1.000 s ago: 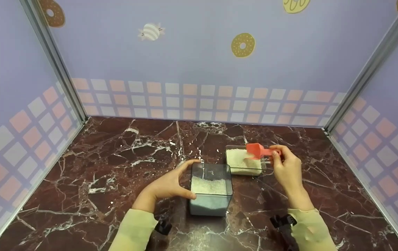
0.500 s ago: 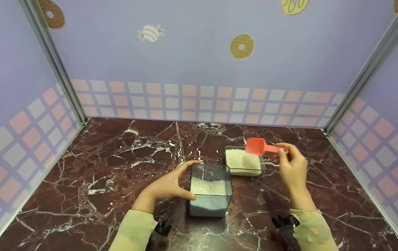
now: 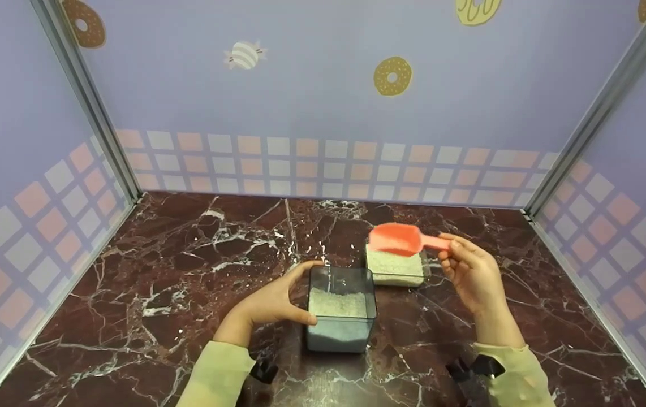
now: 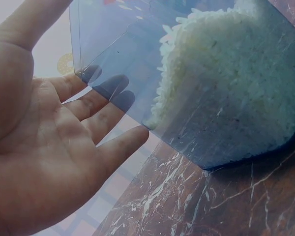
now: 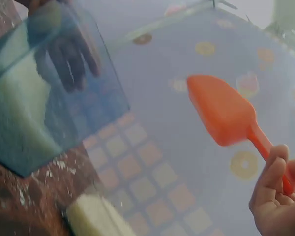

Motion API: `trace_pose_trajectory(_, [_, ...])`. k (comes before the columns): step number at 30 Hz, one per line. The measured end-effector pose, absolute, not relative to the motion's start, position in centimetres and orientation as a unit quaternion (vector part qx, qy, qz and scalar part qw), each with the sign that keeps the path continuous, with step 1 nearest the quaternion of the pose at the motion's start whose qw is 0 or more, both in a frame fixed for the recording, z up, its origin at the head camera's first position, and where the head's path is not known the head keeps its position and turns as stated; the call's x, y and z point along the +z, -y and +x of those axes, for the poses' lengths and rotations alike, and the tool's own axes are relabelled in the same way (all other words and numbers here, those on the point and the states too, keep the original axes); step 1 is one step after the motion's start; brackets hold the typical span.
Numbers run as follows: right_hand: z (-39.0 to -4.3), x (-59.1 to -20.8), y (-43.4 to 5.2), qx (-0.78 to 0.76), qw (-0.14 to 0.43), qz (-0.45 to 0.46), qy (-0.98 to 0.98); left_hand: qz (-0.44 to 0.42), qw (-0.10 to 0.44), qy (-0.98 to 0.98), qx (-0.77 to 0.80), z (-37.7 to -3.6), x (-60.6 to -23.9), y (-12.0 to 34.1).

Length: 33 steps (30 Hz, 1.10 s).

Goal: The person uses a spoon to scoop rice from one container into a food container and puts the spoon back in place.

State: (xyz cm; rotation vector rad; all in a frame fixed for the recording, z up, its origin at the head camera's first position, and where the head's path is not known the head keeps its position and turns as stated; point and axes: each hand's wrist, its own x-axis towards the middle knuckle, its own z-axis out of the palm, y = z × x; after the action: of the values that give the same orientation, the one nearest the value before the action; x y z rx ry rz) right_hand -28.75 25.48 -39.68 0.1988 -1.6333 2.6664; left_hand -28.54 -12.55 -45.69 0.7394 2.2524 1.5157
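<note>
left hand (image 3: 269,305): fingers and thumb spread round the left side of the tall box (image 3: 341,308), touching its wall; fingertips (image 4: 123,101) pressed flat on the clear wall in the wrist view
right hand (image 3: 473,274): pinches the scoop (image 3: 399,239) by its handle end
scoop: orange, held in the air over the low box (image 3: 395,264), bowl pointing left, not touching it; contents not visible
tall box: clear, bluish, upright on the surface (image 3: 176,271), part full of rice (image 3: 337,302)
low box: clear, full of rice, just behind and right of the tall box
surface: dark red marble
walls (image 3: 323,85): lilac with donut and candy prints
</note>
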Motion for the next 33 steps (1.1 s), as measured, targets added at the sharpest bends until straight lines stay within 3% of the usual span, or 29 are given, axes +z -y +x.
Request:
trace_pose_trajectory(4, [-27.0, -38.9, -23.6, 0.802, 0.015, 0.098, 0.588, 0.259, 0.163, -0.785, 0.539, -28.5, -45.7, 12.4])
trace_pose_trajectory(9, [-25.1, -39.0, -20.7, 0.684, 0.073, 0.136, 0.713, 0.247, 0.161, -0.794, 0.531, -28.4, -45.6, 12.4])
trace_pose_trajectory(16, [-24.2, -41.1, -17.6, 0.409, 0.239, 0.316, 0.822, 0.254, 0.159, -0.790, 0.536, -28.4, -45.6, 12.4])
trace_pose_trajectory(18, [-24.1, -41.6, -17.0, 0.349, 0.264, 0.338, 0.833, 0.255, 0.160, -0.787, 0.539, -28.4, -45.5, 12.4])
trace_pose_trajectory(24, [-23.7, -42.2, -15.8, 0.319, 0.207, 0.344, 0.859, 0.264, 0.169, -0.773, 0.552, -28.4, -45.5, 12.4])
trace_pose_trajectory(33, [-23.4, -42.2, -14.9, 0.449, 0.087, 0.290, 0.840, 0.250, 0.162, -0.787, 0.540, -28.5, -45.7, 12.5])
